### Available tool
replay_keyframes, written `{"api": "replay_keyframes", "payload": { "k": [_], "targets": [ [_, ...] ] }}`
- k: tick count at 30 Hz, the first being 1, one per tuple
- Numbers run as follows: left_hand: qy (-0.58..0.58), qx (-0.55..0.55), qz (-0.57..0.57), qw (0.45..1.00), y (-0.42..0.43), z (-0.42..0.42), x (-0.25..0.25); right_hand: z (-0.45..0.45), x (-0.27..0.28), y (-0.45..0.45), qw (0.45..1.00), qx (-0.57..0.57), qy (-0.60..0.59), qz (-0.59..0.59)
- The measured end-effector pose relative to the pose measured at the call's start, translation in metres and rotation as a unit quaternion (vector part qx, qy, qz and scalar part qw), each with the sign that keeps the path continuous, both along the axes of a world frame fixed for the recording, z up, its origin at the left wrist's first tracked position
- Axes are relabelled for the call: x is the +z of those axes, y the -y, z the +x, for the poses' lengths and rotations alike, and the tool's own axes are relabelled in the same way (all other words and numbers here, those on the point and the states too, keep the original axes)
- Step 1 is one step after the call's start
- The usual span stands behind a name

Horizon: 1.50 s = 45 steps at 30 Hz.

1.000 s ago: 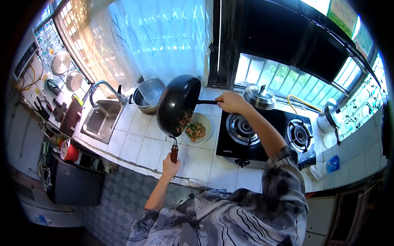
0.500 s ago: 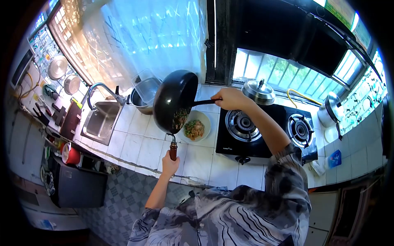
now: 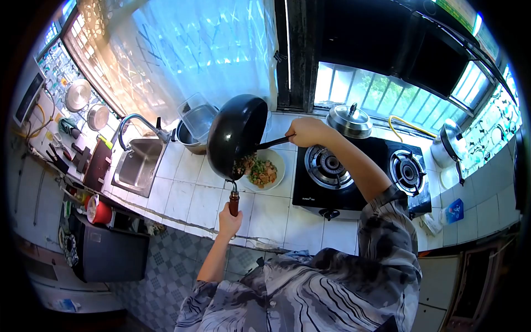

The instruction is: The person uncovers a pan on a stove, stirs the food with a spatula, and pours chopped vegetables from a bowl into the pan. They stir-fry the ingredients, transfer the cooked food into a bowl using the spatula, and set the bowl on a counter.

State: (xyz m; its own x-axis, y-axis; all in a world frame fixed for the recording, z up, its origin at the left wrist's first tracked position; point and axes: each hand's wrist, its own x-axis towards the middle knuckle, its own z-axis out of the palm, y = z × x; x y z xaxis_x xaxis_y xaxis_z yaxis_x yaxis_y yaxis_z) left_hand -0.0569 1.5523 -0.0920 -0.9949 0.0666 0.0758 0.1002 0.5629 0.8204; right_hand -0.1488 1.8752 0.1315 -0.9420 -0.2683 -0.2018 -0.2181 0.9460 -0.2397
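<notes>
My left hand (image 3: 230,221) is closed around the wooden handle of a black wok (image 3: 229,138). The wok is tipped on its side above the counter, its mouth facing right. My right hand (image 3: 310,133) grips a black spatula (image 3: 272,143), whose far end reaches into the wok's mouth and is hidden there. Chopped food (image 3: 243,164) lies at the wok's lower rim, spilling toward a white bowl (image 3: 280,172). Inside the bowl is a mix of green, orange and pale pieces (image 3: 262,174).
To the right is a black two-burner gas stove (image 3: 310,195), with a lidded steel pot (image 3: 349,123) behind it. A pot holding a clear plastic container (image 3: 198,119) stands behind the wok. A steel sink (image 3: 135,169) is at left, and another pot (image 3: 446,148) at far right.
More chopped food has slid from the wok into the bowl, and less shows inside the wok. The spatula is angled slightly lower. The wok has barely moved.
</notes>
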Motion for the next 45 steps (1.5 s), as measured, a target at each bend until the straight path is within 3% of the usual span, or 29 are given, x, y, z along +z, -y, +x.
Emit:
{"api": "replay_keyframes", "payload": {
  "k": [7, 10, 16, 22, 25, 29, 31, 38, 45],
  "targets": [
    [0.007, -0.005, -0.039, 0.999, 0.004, -0.004, 0.005, -0.014, -0.001, 0.003, 0.993, -0.018, -0.105, -0.048],
    [0.005, -0.005, -0.041, 0.999, 0.004, -0.003, 0.006, -0.021, -0.01, 0.01, 0.996, -0.061, -0.056, 0.039],
    [-0.005, -0.009, -0.048, 0.999, 0.004, -0.004, 0.007, -0.006, -0.001, 0.004, 0.999, -0.001, 0.03, 0.033],
    [-0.017, -0.014, -0.054, 0.998, 0.003, 0.001, 0.009, -0.002, 0.002, 0.004, 0.995, 0.05, -0.081, -0.039],
    [0.006, -0.015, -0.053, 0.998, 0.003, 0.0, 0.011, -0.004, -0.01, 0.005, 0.992, 0.063, -0.074, -0.082],
    [-0.002, -0.015, -0.058, 0.998, 0.005, -0.002, 0.011, 0.011, -0.013, 0.004, 0.992, 0.087, -0.077, -0.049],
    [0.006, -0.018, -0.053, 0.998, 0.006, -0.005, 0.008, 0.019, -0.012, 0.001, 0.994, 0.077, -0.072, -0.007],
    [-0.014, -0.012, -0.069, 0.997, 0.004, -0.007, 0.017, 0.03, -0.012, -0.011, 0.996, -0.007, -0.081, -0.035],
    [-0.033, -0.016, -0.09, 0.995, 0.003, -0.007, 0.019, 0.02, -0.046, 0.022, 0.992, -0.044, -0.118, -0.026]
  ]
}}
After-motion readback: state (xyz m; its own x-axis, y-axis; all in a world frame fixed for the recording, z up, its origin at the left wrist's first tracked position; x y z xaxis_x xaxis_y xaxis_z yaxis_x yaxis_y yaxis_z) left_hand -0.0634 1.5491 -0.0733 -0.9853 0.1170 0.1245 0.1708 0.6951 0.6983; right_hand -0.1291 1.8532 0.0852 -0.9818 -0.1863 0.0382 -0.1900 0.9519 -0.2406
